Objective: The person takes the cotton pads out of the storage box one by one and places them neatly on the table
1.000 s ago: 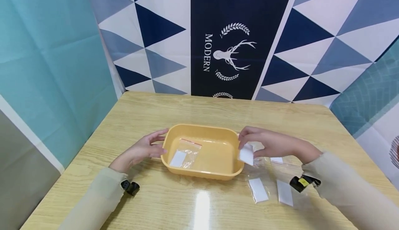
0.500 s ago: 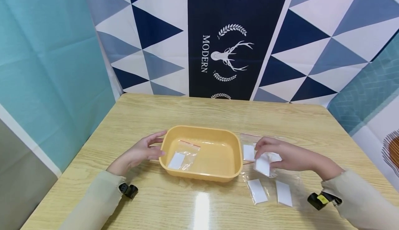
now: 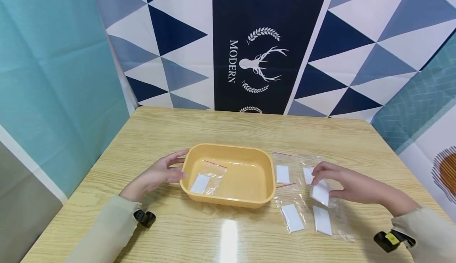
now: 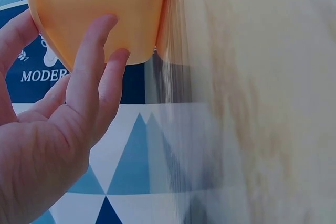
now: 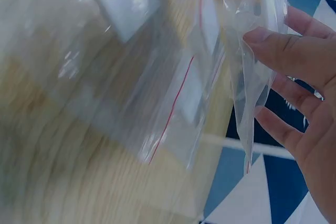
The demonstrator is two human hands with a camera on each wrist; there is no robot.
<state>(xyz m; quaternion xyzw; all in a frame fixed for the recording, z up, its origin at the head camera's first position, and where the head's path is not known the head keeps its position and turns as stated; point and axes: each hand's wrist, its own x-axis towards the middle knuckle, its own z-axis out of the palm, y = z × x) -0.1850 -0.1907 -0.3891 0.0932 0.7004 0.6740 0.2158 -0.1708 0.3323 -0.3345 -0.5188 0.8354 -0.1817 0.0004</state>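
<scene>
My left hand [image 3: 156,174] rests its loosely spread fingers against the left end of a yellow plastic basin [image 3: 231,204]. In the left wrist view, the fingertips overlap the outer wall of the basin [image 4: 100,3]. Inside the basin, at its left, lies a clear zip bag [image 3: 215,174] with a white rectangular piece in it. My right hand [image 3: 347,182] pinches another clear zip bag [image 5: 244,72] between thumb and fingers, above the bags on the right. Its white piece [image 3: 320,192] shows below the fingertips in the head view.
Several clear zip bags with white pieces lie right of the basin, among them a back one [image 3: 283,174], a front one [image 3: 293,218] and one nearer the right arm [image 3: 322,220]. The wooden table [image 3: 160,231] meets a patterned cloth [image 3: 185,57] behind.
My right hand has moved right with the pinched bag, from the basin's right rim to over the other bags. My left hand stays at the basin.
</scene>
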